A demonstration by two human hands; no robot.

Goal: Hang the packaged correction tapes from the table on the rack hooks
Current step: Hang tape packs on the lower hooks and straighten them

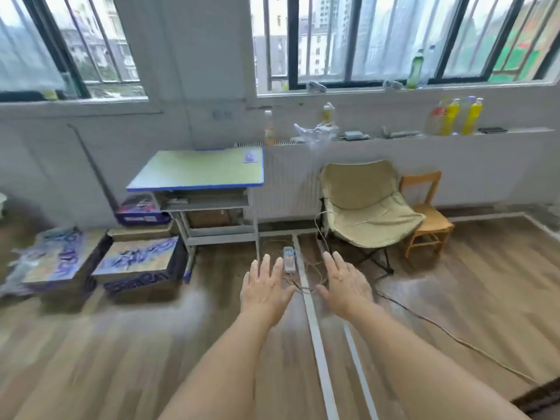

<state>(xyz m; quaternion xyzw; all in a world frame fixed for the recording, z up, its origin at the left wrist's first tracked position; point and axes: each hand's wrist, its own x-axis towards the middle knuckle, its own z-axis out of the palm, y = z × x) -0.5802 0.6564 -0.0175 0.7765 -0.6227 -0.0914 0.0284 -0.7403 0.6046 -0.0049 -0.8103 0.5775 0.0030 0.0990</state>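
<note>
Lower left of frame: printed cardboard boxes (133, 265) stacked on the floor beside the desk, none near the hands.
Desk (197, 171): centre-left against the wall, green top with blue edge; one small purple packet (251, 157) at its far right corner, possibly a packaged correction tape, too blurred to confirm.
Rack hooks: not in view anywhere.
Left hand (266, 291): lower centre, fingers straight and spread, palm down, holding nothing.
Right hand (344, 287): just beside it, same flat splayed pose, empty.
Why held so: looks like a neutral start pose, both hands presented to the camera before any reach; my read only.
Power strip (289, 259): on the floor beyond the fingertips, cables (448, 331) trailing right, a trip risk on the walk to the desk.
Right of centre: folding chair (368, 204), wooden chair (427, 213) just behind it.
Sill, upper right: yellow bottles (460, 116).
</note>
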